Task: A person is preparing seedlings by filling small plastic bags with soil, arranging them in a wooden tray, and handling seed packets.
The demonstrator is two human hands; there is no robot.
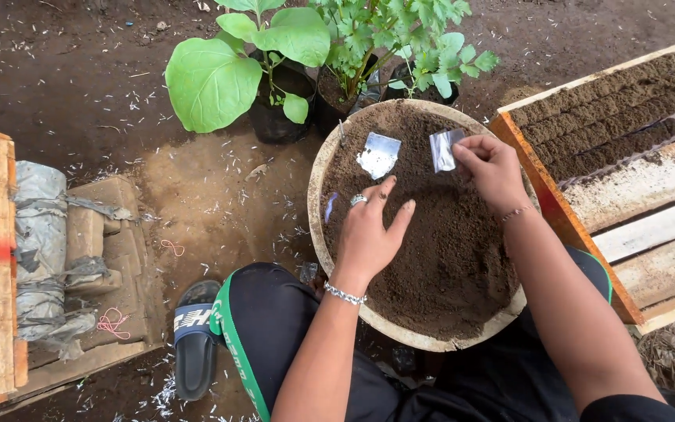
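Observation:
A round shallow basin point(318, 180) full of dark soil point(439, 250) sits between my knees. My left hand point(370, 230) rests flat on the soil, fingers spread, a ring on one finger and a bracelet at the wrist. My right hand point(490, 168) pinches a small clear plastic bag point(443, 148) by its edge over the far side of the basin. A second small plastic bag point(378, 154) lies on the soil just left of it. A bit of blue plastic point(330, 206) pokes out of the soil near the left rim.
Two black grow bags hold plants beyond the basin: a broad-leaved one point(220, 74) and a fine-leaved one point(400, 35). A wooden tray point(634, 133) with soil-filled rows stands at right. Wooden blocks and a grey wrapped bundle point(41, 250) lie left. My sandal point(194, 336) rests on dirt ground.

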